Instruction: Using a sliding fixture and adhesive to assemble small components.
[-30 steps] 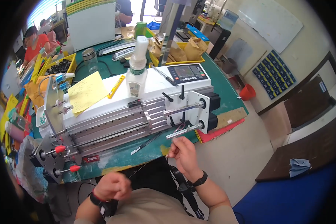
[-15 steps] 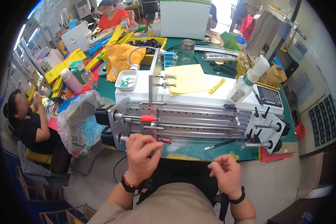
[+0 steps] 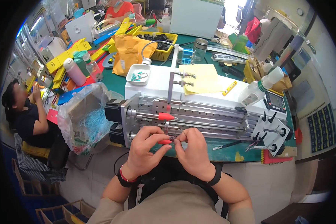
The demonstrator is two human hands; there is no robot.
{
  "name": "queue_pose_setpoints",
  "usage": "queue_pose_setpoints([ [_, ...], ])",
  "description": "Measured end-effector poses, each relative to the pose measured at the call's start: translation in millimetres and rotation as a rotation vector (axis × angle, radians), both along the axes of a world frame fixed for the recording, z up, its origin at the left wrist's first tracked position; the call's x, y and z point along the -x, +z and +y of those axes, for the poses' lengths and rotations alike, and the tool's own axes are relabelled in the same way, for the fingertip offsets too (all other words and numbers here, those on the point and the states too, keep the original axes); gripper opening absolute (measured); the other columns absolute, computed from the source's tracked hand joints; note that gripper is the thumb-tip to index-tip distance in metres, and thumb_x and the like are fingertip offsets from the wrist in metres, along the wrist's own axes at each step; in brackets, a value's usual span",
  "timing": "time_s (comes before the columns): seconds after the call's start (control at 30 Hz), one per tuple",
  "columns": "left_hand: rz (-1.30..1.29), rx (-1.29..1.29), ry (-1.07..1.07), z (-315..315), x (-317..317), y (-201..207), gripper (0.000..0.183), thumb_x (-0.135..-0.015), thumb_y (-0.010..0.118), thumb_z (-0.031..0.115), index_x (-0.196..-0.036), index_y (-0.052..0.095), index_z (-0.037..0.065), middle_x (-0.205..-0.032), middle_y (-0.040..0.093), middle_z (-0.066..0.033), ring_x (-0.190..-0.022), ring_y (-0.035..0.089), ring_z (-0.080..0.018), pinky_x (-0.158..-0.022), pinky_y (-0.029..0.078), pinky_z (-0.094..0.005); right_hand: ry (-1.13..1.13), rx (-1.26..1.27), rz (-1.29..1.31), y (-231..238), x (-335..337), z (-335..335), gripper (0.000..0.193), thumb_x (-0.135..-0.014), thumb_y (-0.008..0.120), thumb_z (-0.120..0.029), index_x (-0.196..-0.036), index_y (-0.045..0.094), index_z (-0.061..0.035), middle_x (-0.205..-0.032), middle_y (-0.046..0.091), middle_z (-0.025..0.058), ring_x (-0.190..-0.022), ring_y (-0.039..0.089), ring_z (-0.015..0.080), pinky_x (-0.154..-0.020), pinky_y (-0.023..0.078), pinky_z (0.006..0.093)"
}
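In front of me a metal machine with two long horizontal shafts lies along the bench. My left hand has its thumb and index finger closed around the lower red cone-shaped tip, at the machine's left end. My right hand is just to the right, its fingertips pinched together close to that tip. Anything between them is too small to make out. Above both hands, the upper red tip ends in a small wire hook. The hands cover part of the lower shaft.
Two black motors project at the machine's left, beside a plastic-lined bin of blue strands. A craft knife lies near the bench edge. Behind stand a white dish, a white bottle and a control panel. A co-worker sits left.
My right hand has come up and left from in front of the bench edge to meet my left hand at the lower red tip. The whole view has shifted slightly.
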State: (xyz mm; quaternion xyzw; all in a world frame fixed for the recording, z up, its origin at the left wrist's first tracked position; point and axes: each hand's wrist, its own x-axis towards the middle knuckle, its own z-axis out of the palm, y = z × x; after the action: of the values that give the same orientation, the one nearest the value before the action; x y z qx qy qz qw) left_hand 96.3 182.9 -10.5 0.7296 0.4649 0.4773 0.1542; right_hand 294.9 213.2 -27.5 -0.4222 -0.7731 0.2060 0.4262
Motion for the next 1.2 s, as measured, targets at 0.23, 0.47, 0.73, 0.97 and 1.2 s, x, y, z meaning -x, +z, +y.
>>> queue_pose_setpoints([
  [0.23,0.165,-0.023,-0.090,11.5,1.9,17.0,0.023,-0.083,0.088,0.003,-0.104,0.078,0.004,-0.098,0.072,-0.0110,-0.084,0.073,-0.0307,-0.073,0.058,-0.0389,0.126,-0.053,0.126,-13.2,-18.5,-32.9,0.029,-0.079,0.080,0.011,-0.087,0.058,-0.0057,-0.083,0.070,0.0115,-0.073,0.066,0.0276,-0.065,0.053,0.0356],
  [0.47,0.531,-0.043,-0.056,21.9,-25.1,25.0,0.010,-0.089,0.078,0.010,-0.097,0.073,0.006,-0.083,0.061,-0.0055,-0.071,0.070,-0.0259,-0.060,0.054,-0.0391,0.105,1.114,0.935,-61.6,-27.9,-15.3,0.008,-0.102,0.074,-0.003,-0.109,0.070,-0.0037,-0.092,0.071,-0.0002,-0.070,0.059,0.0064,-0.063,0.047,0.0219],
  [0.73,0.714,0.076,-0.020,24.0,-37.1,18.2,0.015,-0.093,0.079,0.017,-0.086,0.070,0.009,-0.079,0.059,-0.0057,-0.068,0.070,-0.0265,-0.057,0.052,-0.0405,0.575,1.329,1.627,-71.1,-24.8,21.2,0.014,-0.109,0.066,-0.003,-0.119,0.064,-0.0114,-0.102,0.069,0.0036,-0.076,0.058,0.0072,-0.066,0.049,0.0223],
  [0.97,0.298,-0.107,0.051,-30.7,-22.2,-27.9,0.013,-0.086,0.083,0.003,-0.090,0.071,0.007,-0.081,0.061,-0.0073,-0.064,0.059,-0.0304,-0.058,0.045,-0.0419,0.259,1.290,0.838,-42.7,-69.4,-12.5,0.023,-0.108,0.070,-0.009,-0.130,0.063,-0.0039,-0.111,0.076,0.0104,-0.092,0.072,0.0135,-0.078,0.059,0.0275],
  [1.2,0.287,-0.088,0.349,-15.8,-18.6,-31.2,0.007,-0.094,0.070,0.000,-0.097,0.064,0.004,-0.092,0.055,-0.0173,-0.089,0.055,-0.0409,-0.078,0.042,-0.0524,-0.165,0.596,0.273,25.9,-153.7,-38.2,0.016,-0.106,0.073,-0.014,-0.103,0.074,0.0017,-0.084,0.077,0.0056,-0.072,0.073,0.0110,-0.066,0.057,0.0277],
])
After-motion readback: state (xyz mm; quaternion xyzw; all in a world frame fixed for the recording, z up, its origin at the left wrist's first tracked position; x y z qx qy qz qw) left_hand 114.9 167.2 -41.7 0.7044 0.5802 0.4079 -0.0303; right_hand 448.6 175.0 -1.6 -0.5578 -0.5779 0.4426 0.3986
